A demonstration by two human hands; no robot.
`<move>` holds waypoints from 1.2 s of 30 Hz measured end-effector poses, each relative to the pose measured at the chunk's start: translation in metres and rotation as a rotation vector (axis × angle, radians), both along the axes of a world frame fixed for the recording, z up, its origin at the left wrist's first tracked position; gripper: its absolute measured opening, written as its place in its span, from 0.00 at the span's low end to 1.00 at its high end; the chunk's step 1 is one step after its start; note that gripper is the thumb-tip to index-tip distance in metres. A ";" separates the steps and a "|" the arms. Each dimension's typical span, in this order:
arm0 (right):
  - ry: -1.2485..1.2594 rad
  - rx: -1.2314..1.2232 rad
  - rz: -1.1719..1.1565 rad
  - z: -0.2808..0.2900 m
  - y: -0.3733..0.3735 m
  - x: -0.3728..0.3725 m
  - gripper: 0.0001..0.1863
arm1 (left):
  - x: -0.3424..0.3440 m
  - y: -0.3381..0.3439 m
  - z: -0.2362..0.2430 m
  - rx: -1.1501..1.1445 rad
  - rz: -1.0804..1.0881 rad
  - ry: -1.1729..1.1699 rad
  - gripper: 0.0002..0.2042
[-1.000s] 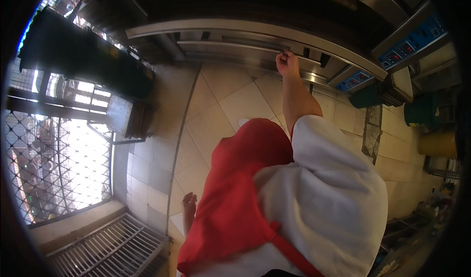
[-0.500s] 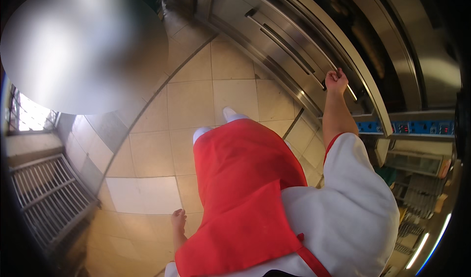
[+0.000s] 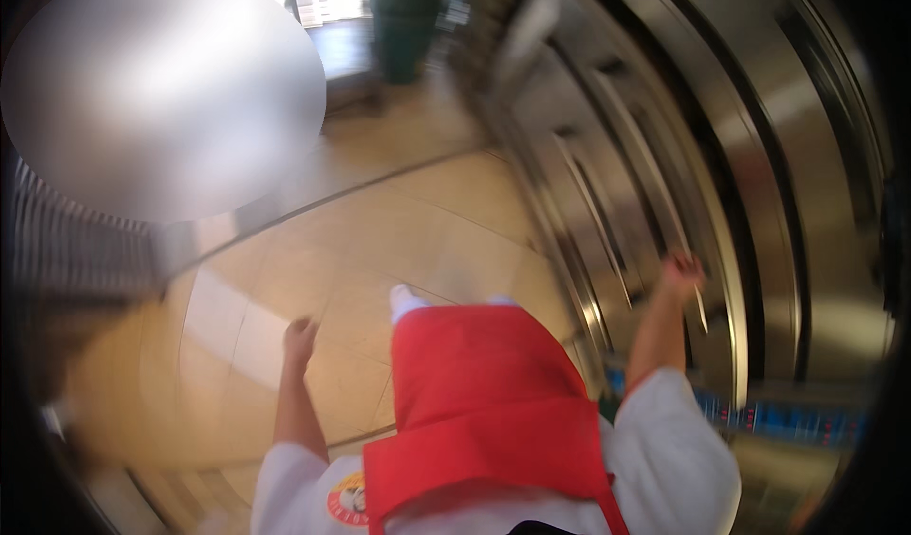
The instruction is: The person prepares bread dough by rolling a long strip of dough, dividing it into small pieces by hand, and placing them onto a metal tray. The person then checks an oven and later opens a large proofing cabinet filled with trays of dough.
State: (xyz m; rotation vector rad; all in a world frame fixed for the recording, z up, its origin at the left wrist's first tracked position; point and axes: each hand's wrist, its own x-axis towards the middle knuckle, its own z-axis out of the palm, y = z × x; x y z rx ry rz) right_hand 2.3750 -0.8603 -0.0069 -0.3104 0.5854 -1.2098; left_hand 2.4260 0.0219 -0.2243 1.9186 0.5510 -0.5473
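Note:
My right hand (image 3: pixel 681 271) is closed around the long metal bar handle (image 3: pixel 657 170) of a steel oven door on the right, near the handle's close end. A pale metal edge (image 3: pixel 733 317) runs along that door, with a dark band beyond it. Out to the left over the tiled floor, my left hand (image 3: pixel 300 338) hangs away from any object. Its fingers look loosely curled with nothing in them, though motion softens the picture. I wear a red apron (image 3: pixel 484 374) over a white short-sleeved top.
A second bar handle (image 3: pixel 596 217) sits on the panel left of the held one. Below the oven is a blue control strip (image 3: pixel 778 421) with small red displays. Slatted metal racking (image 3: pixel 81 217) stands at far left. A blurred grey oval covers the upper left.
The view has turned, bringing a bright window in at the top. My right hand stays on the handle, while the dark gap beside the door looks narrower. My left arm reaches further out.

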 end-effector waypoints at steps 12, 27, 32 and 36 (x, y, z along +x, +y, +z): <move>0.634 -0.900 0.222 -0.029 -0.194 -0.029 0.06 | -0.373 -0.294 0.034 0.164 0.117 0.027 0.26; 0.654 -1.443 2.012 -0.089 0.240 -0.234 0.19 | -0.841 -0.468 0.080 0.037 1.012 -0.096 0.25; 0.353 -2.414 2.302 -0.140 0.366 -0.463 0.26 | -1.042 -0.567 0.124 0.073 1.430 -0.138 0.22; -0.914 -2.924 2.161 -0.123 0.460 -0.657 0.27 | -1.180 -0.609 0.166 0.048 1.922 -0.249 0.19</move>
